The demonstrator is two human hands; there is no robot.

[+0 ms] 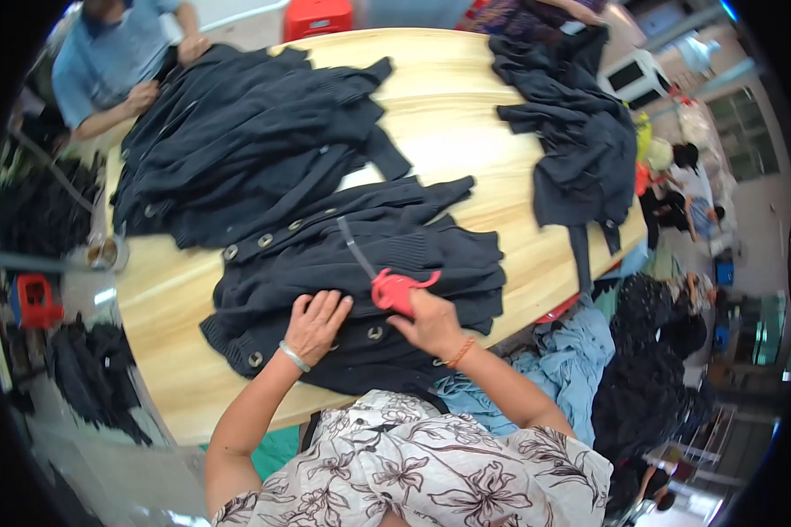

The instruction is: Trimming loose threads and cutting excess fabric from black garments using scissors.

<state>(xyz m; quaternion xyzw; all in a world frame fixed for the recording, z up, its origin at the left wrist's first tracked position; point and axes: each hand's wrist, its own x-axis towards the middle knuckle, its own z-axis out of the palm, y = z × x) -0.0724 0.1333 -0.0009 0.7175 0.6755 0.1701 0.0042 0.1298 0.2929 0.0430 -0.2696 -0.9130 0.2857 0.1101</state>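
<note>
A dark knit cardigan with ribbed parts and large round buttons lies spread on the wooden table in front of me. My left hand rests palm down on it, fingers stretched out and holding nothing. In my right hand is a pair of red-handled scissors, held above the knit. Its slim blade points away and to the left; whether the blades are apart cannot be made out. My fingers hide part of the handles.
Beyond, a pile of dark garments covers the far left of the table, where a co-worker's hands grip cloth. More dark garments hang over the right edge. Blue cloth is heaped at right, and a red stool stands left.
</note>
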